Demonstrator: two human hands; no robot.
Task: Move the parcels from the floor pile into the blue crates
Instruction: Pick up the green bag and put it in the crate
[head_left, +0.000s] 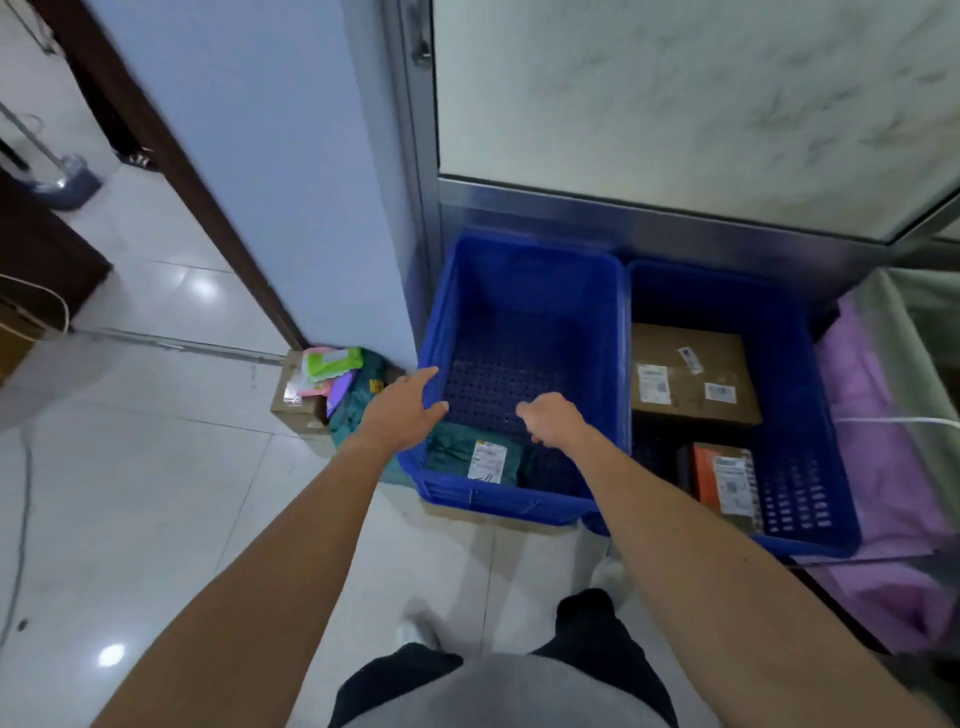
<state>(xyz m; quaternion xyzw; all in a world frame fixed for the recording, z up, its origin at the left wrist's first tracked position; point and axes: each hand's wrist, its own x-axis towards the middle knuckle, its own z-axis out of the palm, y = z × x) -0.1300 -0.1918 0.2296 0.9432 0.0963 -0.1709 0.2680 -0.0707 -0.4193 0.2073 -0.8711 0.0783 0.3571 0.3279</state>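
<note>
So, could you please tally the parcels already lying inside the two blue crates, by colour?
Green bag parcel: 1
Brown cardboard box: 1
Orange box: 1
Total: 3

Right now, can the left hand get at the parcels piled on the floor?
Probably yes: the left hand is open and empty, and the floor pile lies just beside it with nothing between.
</note>
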